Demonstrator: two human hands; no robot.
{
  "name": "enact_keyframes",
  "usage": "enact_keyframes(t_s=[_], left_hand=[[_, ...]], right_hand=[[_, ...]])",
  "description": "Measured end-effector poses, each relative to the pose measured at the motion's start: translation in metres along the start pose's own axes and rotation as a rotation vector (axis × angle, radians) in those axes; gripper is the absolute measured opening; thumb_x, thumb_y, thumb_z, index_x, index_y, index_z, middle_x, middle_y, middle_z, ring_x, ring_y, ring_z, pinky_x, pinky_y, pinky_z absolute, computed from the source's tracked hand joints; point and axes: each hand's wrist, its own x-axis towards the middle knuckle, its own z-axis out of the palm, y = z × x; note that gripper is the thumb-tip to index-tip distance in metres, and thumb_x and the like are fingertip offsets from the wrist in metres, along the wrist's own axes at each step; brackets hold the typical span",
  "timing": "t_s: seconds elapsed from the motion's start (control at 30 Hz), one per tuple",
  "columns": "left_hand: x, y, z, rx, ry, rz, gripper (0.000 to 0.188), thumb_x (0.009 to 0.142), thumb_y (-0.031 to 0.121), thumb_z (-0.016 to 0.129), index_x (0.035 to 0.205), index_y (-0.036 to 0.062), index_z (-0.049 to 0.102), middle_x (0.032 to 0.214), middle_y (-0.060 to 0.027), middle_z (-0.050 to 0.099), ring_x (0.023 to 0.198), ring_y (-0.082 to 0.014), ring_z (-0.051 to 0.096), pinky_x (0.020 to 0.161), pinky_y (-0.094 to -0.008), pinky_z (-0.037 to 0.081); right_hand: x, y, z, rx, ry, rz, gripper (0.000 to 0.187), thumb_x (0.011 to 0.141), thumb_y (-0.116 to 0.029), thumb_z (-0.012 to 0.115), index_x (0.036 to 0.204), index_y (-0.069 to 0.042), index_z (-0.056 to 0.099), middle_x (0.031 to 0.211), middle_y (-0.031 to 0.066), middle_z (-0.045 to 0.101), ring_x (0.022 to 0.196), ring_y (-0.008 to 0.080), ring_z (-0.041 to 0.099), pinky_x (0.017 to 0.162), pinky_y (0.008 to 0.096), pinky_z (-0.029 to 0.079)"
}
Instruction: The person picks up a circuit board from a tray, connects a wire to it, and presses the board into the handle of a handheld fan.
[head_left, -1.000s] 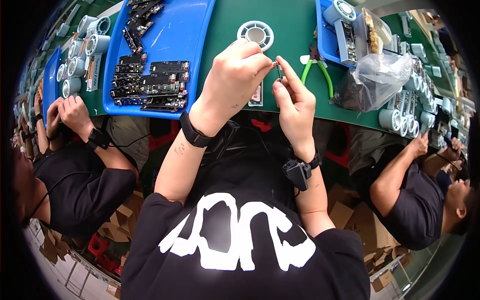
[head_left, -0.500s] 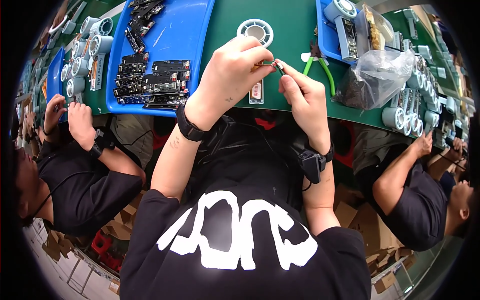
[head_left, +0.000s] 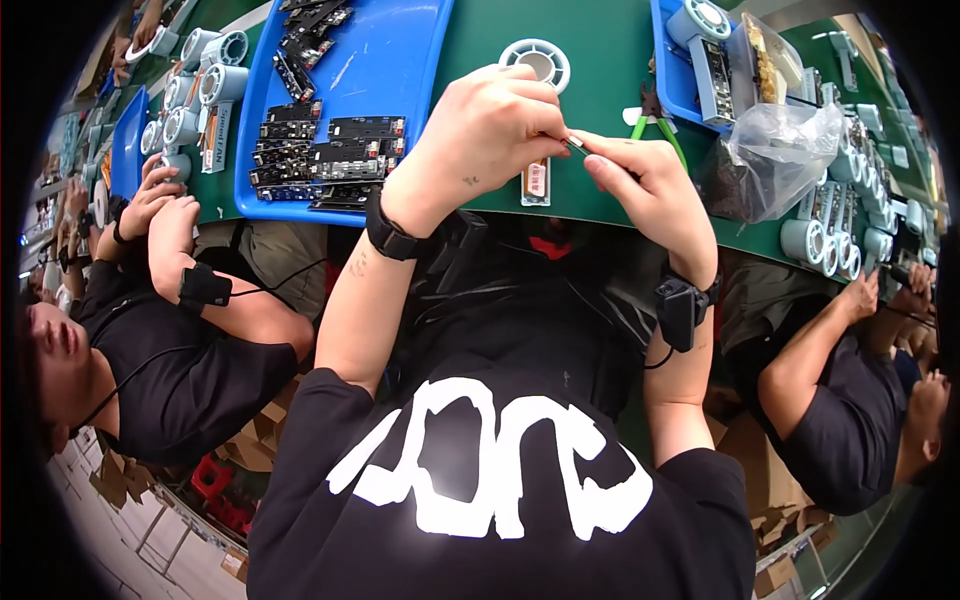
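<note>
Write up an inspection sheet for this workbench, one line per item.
Surface: green tabletop, partly covered.
Job's things: small part between the hands, too small to identify; pale fan head beyond; blue tray with black circuit boards, left.
Clutter: green-handled pliers and clear plastic bag with dark contents, right.
Grippers: left hand and right hand, bare, fingertips pinched at the small part.
Cables: black cord by the right wrist device.
Surroundings: co-workers left and right; cardboard below.
</note>
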Motion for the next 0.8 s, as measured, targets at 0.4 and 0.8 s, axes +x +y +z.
enact_keyframes(t_s=[0.4,0.8], left_hand=[[-0.034,0.027,0.027,-0.286,0.449,-0.794,0.018,0.085,0.008,0.080,0.102,0.0026,0.075,0.090,-0.0092,0.071,0.068,-0.0152,0.063,0.062,-0.0284,0.052],[-0.035,0.017,0.049,-0.306,0.575,-0.459,0.014,0.081,0.001,0.080,0.094,0.0033,0.076,0.094,-0.0067,0.071,0.065,-0.0112,0.062,0.056,-0.0255,0.050]], right_hand=[[-0.008,0.006,0.043,0.629,0.403,0.187,0.032,0.103,-0.011,0.056,0.133,0.000,0.065,0.082,0.0025,0.064,0.061,0.0052,0.050,0.055,0.0201,0.036],[-0.005,-0.011,0.060,0.601,0.547,0.197,0.033,0.102,-0.007,0.059,0.134,0.000,0.063,0.084,0.0000,0.061,0.063,0.0037,0.048,0.056,0.0192,0.037]])
